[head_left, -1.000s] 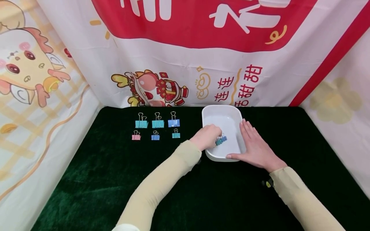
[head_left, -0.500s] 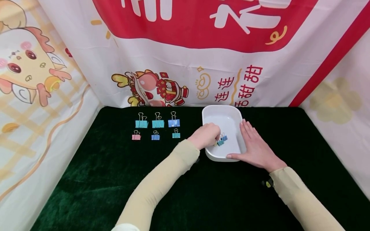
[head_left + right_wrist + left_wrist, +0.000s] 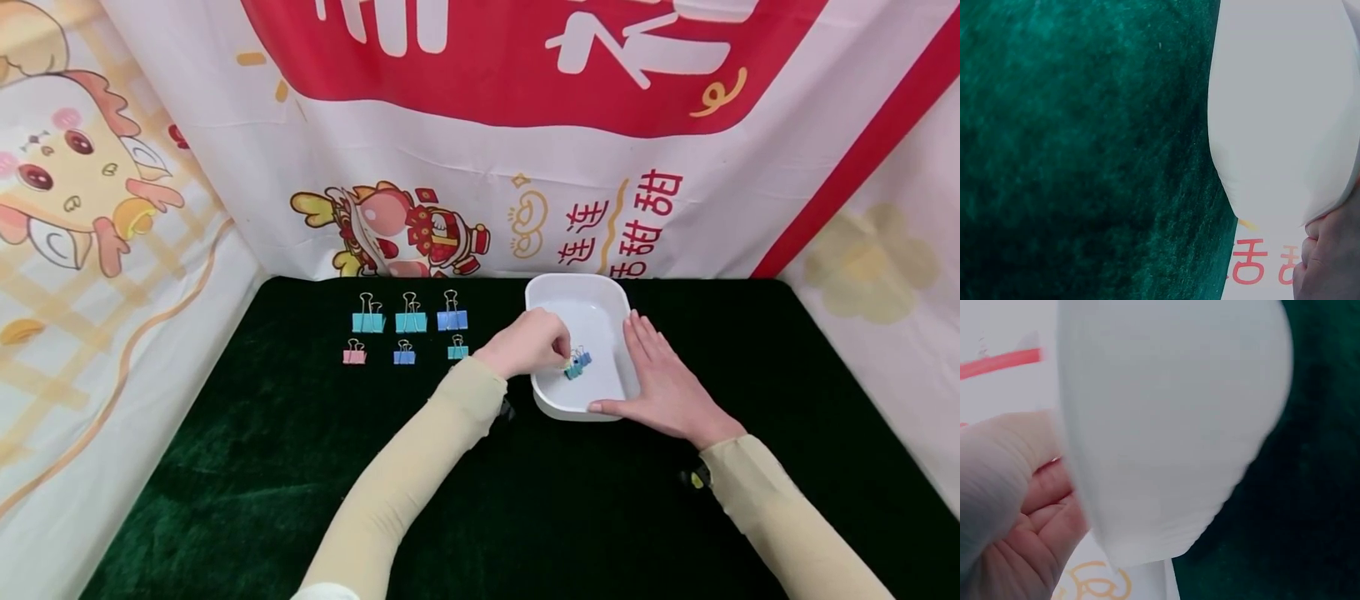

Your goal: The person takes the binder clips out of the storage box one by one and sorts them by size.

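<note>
In the head view, a white plastic tub (image 3: 579,287) stands on the dark green cloth, with several small blue and teal binder clips (image 3: 579,364) on its floor. My left hand (image 3: 528,340) reaches over the tub's left wall. Its bent fingers and thumb pinch a small yellowish binder clip (image 3: 567,363), mostly hidden by the fingertips. In the left wrist view the wall covers those fingertips. My right hand (image 3: 667,383) rests against the tub's right side, fingers straight along the wall and thumb on the near rim.
Left of the tub lie two rows of binder clips: larger teal and blue clips (image 3: 411,322) behind, smaller pink, blue and teal clips (image 3: 404,357) in front. A printed white and red curtain (image 3: 480,167) hangs behind the cloth-covered table (image 3: 480,500).
My left hand has drawn back slightly and lifted a little, with the yellowish bit at its fingertips. More of the clips in the tub show. The right hand stays put.
</note>
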The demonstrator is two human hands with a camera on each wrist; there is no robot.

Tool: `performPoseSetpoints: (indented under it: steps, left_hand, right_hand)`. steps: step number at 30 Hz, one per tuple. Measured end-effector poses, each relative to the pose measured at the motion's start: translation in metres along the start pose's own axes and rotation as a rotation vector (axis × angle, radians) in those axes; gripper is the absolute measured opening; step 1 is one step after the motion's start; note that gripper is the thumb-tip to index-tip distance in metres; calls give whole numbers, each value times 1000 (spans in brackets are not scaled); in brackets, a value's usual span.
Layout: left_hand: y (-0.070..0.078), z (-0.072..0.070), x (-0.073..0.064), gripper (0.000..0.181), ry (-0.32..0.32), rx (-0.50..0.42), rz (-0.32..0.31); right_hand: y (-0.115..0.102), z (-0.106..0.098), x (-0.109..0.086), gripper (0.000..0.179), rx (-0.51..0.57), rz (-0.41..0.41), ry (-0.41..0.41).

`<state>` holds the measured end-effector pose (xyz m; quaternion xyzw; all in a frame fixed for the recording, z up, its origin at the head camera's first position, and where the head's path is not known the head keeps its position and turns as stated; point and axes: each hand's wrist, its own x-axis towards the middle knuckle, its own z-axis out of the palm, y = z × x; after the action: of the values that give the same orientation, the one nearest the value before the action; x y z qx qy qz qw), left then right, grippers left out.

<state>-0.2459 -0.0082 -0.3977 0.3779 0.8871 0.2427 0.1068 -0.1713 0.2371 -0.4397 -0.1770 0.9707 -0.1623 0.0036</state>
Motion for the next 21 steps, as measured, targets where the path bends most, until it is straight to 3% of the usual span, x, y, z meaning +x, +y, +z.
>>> performPoseSetpoints:
  steps: [9, 16, 21]
  left_hand:
    - [-2, -32, -17, 5, 100, -145, 23]
    - [-11, -56, -39, 5, 132, -122, -7]
    - [-24, -69, -60, 4, 148, -109, -33]
  right_hand:
    - [-2, -1, 0, 133, -1, 27, -19]
    - [-1, 0, -1, 133, -13, 20, -5]
    - [0, 0, 1, 135, -16, 9, -5]
